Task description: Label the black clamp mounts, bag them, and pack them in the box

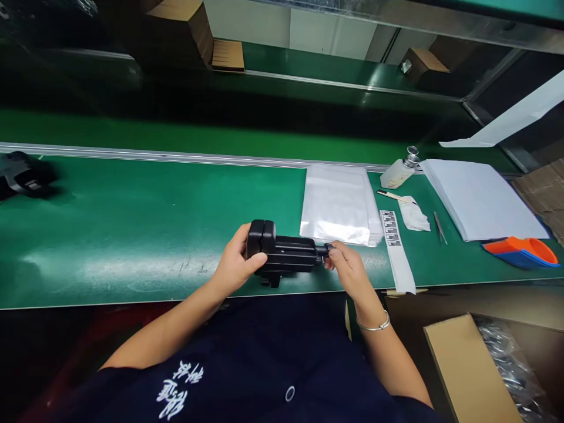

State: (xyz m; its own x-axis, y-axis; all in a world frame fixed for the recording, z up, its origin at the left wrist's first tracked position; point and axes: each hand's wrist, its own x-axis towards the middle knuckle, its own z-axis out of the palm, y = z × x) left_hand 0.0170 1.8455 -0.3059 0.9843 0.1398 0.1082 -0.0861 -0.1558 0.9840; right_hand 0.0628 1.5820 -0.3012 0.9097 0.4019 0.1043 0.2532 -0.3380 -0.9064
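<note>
A black device [291,254] with a ribbed body, a blocky double-padded left end and a narrow stem on the right is held above the front of the green bench. Its exact kind I cannot tell. My left hand [235,261] wraps round the blocky end, thumb across its front. At the other side, my right hand [346,264] pinches the tip of the stem. Just behind the device lies a stack of clear plastic bags [337,202]. A strip of printed labels [392,232] rests to the right of my right hand.
On the right are a pump bottle [399,170], white tissue [413,212], tweezers [439,228], a stack of white sheets [484,197] and an orange-and-blue holder [522,252]. Another black device [26,175] lies far left. An open carton [476,370] with plastic-wrapped items stands below, right.
</note>
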